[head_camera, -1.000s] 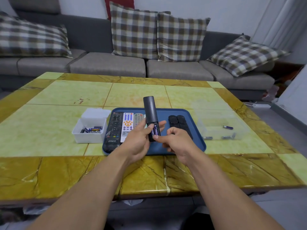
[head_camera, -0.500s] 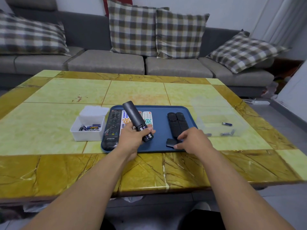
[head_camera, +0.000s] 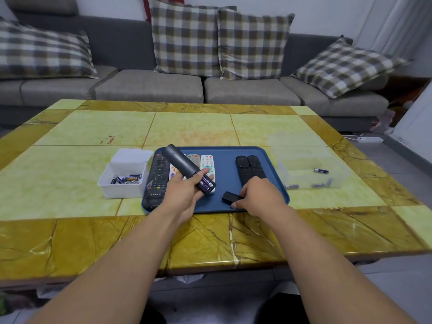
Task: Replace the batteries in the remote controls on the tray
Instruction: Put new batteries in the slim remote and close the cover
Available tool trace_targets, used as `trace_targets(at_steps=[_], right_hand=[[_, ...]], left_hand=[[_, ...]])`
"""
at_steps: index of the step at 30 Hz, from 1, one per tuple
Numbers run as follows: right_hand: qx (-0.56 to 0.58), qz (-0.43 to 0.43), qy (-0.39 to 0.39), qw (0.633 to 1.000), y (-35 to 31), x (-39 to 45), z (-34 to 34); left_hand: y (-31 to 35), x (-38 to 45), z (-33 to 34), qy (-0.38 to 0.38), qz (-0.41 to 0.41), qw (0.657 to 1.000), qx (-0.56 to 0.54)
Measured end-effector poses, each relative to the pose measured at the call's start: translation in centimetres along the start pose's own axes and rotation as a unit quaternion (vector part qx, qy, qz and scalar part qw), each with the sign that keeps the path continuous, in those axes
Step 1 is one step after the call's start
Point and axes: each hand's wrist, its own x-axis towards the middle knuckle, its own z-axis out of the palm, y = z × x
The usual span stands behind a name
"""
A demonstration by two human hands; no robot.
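My left hand [head_camera: 184, 195] grips a slim black remote [head_camera: 184, 166] above the blue tray [head_camera: 224, 206], back side up, with its battery bay open and batteries showing inside. My right hand [head_camera: 259, 195] pinches the small black battery cover [head_camera: 230, 198], which lies on the tray's near part. On the tray rest a large black remote [head_camera: 159, 176], white remotes [head_camera: 207, 163] partly hidden behind my left hand, and two slim black remotes [head_camera: 250, 166] side by side.
A white box [head_camera: 124, 181] holding several batteries stands left of the tray. A clear plastic box [head_camera: 315, 174] with a few batteries stands on the right. The yellow-green stone table [head_camera: 198, 127] reaches to a grey sofa with checked cushions [head_camera: 184, 38].
My left hand tilted the open remote leftward and lowered it over the tray. My right hand left the remote, went down to the tray and took the battery cover.
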Motion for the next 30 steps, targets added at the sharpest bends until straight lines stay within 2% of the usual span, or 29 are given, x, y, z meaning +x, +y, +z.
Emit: trace_targets(at_steps=[7,12,14,17,22,27,30], right_hand=[[0.107,-0.007,0.008,0.994,-0.4,0.1,0.7],[0.208,-0.069,0.149,0.964,-1.2,-0.7,-0.4],[0.175,-0.084,0.140,0.971,-1.5,-1.1,-0.2],[0.136,-0.059,0.106,0.983,-1.1,-0.7,1.2],[0.073,-0.038,0.134,0.988,-0.4,0.4,1.2],[-0.055,-0.150,0.064,0.985,-1.5,1.6,1.8],[-0.119,-0.164,0.047,0.978,-2.3,2.0,2.5]], left_hand=[[0.0,0.4,-0.5,0.056,0.026,0.998,0.023],[0.4,0.3,-0.4,0.037,-0.005,0.999,-0.004],[0.3,0.2,-0.1,0.029,-0.021,0.999,-0.025],[0.1,-0.1,0.1,0.051,-0.022,0.998,-0.013],[0.2,0.0,0.0,0.069,-0.011,0.997,-0.013],[0.2,0.2,-0.1,0.078,-0.004,0.997,-0.010],[0.5,0.2,-0.3,0.074,-0.003,0.997,-0.014]])
